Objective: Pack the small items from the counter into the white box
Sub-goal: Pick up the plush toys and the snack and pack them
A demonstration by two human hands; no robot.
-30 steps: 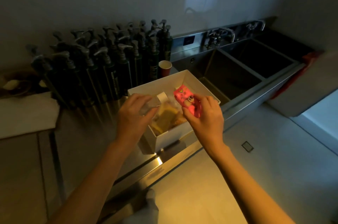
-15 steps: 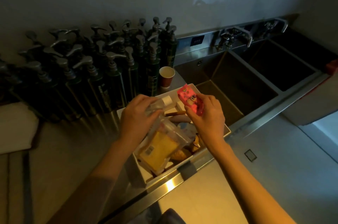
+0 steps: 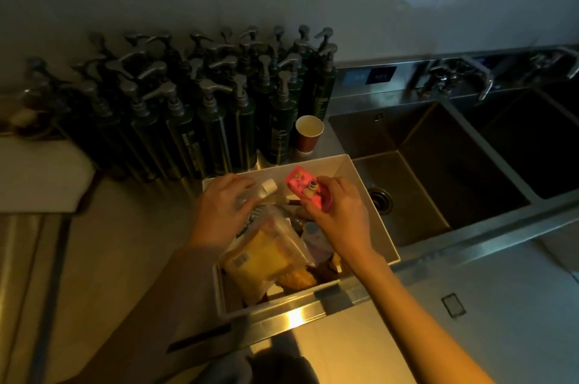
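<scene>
Over the last second the view has swung down over the white box (image 3: pixel 351 164), so its inside now shows, while both hands have kept their places above its far end; no item has dropped yet, so I judge the packing is mid-step. Largest to smallest: one steel counter (image 3: pixel 125 258) with two sink basins in view; one box at the counter's front edge beside the sink (image 3: pixel 416 183), already fairly full; a crowd of dark pump bottles (image 3: pixel 216 120) behind, too many to count surely; one yellow pouch (image 3: pixel 269 255) lying inside; one paper cup (image 3: pixel 308 133). The left hand (image 3: pixel 219 211) is closed on one small clear bottle (image 3: pixel 260 191); the right hand (image 3: pixel 338 214) grips one pink packet (image 3: pixel 305 188).
</scene>
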